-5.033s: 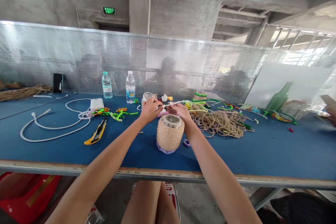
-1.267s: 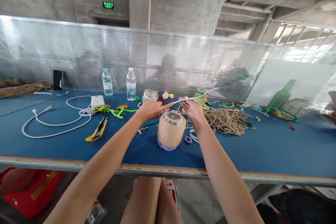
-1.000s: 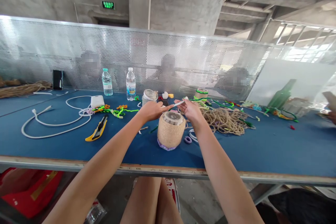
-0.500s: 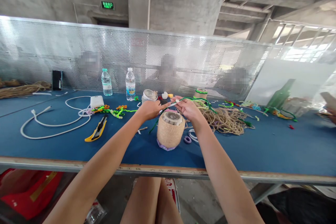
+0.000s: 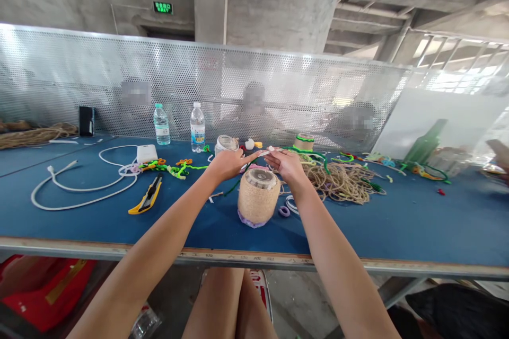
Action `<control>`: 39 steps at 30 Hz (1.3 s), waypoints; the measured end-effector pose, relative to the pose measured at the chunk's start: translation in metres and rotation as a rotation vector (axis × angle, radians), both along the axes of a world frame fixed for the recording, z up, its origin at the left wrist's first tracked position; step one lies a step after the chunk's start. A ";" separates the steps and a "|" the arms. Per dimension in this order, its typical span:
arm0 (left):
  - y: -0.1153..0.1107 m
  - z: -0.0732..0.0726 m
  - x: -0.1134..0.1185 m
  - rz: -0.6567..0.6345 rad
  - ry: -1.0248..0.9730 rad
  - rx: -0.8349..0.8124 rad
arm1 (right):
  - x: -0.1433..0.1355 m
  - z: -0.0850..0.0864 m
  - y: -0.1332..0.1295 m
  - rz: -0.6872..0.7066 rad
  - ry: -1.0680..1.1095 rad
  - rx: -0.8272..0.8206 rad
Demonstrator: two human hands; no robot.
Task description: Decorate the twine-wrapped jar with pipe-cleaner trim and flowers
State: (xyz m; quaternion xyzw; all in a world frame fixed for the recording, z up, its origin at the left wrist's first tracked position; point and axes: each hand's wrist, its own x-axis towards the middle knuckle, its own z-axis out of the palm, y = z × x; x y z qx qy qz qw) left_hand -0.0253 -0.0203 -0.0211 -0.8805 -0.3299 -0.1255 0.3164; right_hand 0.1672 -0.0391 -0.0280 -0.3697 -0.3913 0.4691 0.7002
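A jar wrapped in tan twine (image 5: 259, 198) stands upside down on the table below my hands, purple trim round its lower edge. Just above it, my left hand (image 5: 229, 165) pinches one end of a thin white strip (image 5: 264, 152). My right hand (image 5: 285, 163) has its fingers closed on the other end. A dark green fuzzy cord (image 5: 234, 187) runs behind and beneath the hands; whether the fingers also grip it I cannot tell. Close to my right wrist lie a purple ring (image 5: 283, 211) and a white coil of strip (image 5: 292, 204).
A pile of loose twine (image 5: 345, 183) lies to the right. On the left are a yellow utility knife (image 5: 147, 196), a white cable (image 5: 79, 207) and a white charger (image 5: 147, 153). Behind stand two water bottles (image 5: 198, 130), an open glass jar (image 5: 226, 144) and another twine-wrapped jar (image 5: 304, 143).
The green cord has dropped lower behind my hands, and the white strip now stretches more plainly between my fingers. My hands have shifted only slightly; the wrapped jar has stayed put.
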 end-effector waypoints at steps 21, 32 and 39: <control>-0.004 -0.004 0.007 -0.002 0.026 -0.017 | -0.005 -0.006 0.004 0.106 -0.058 -0.086; -0.010 0.002 0.007 -0.033 -0.032 0.042 | -0.002 -0.003 0.003 -0.088 -0.059 -0.096; -0.010 0.001 0.008 -0.050 -0.090 0.123 | -0.005 0.004 -0.001 -0.097 -0.015 -0.063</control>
